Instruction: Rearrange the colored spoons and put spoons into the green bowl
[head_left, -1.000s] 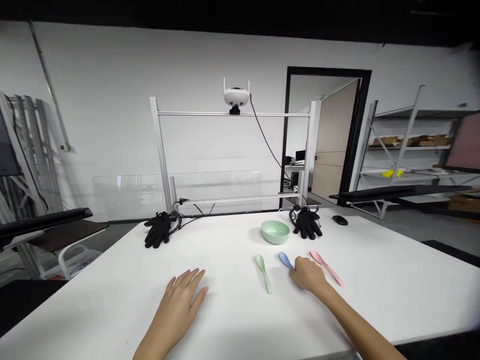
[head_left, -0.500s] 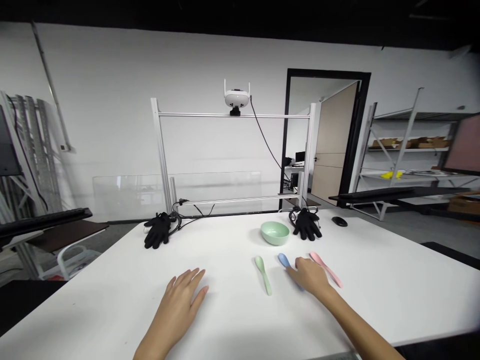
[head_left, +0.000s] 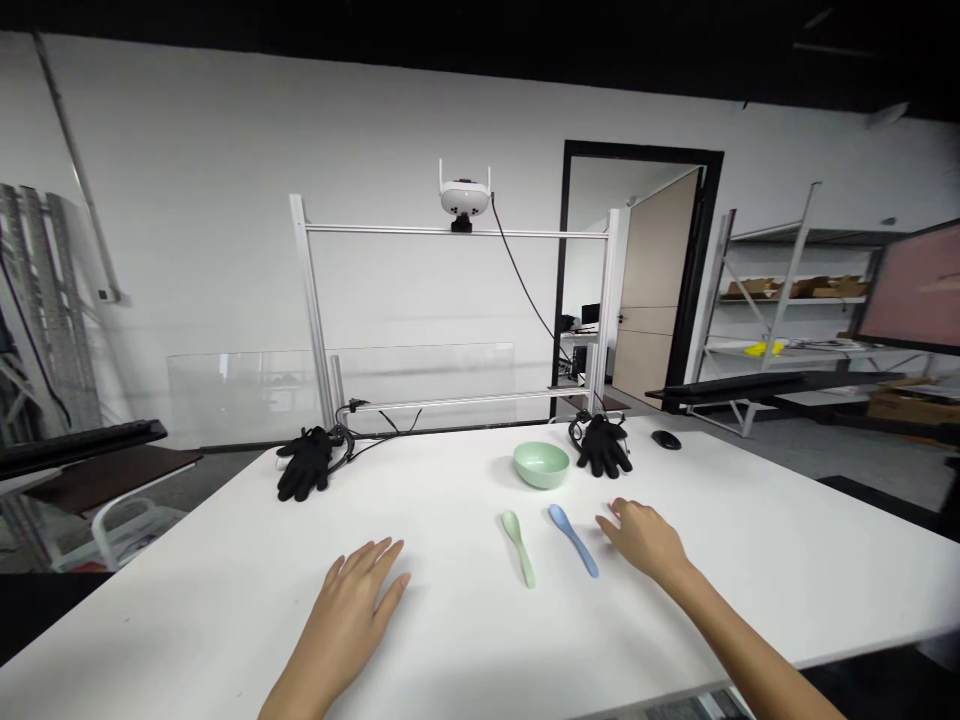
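Observation:
My left hand hovers over or rests on the left side of the white table, fingers stretched and thumb apart, holding nothing. My right hand is over the pink spoon, whose rim shows only as a sliver by the fingertips; the hand covers the rest. Its fingers are bent, with the thumb apart from them, and no grip is visible. To its left lies a blue spoon, and farther left a light green spoon. A green bowl stands behind the spoons.
Black gloves with cables lie at the back left and back right. A black mouse sits at the far right. A metal frame carrying a white camera-like device rises at the back edge.
My right hand has moved right, from above the blue spoon to above the pink one. The blue spoon now shows fully, still lying on the table. The view has turned slightly right.

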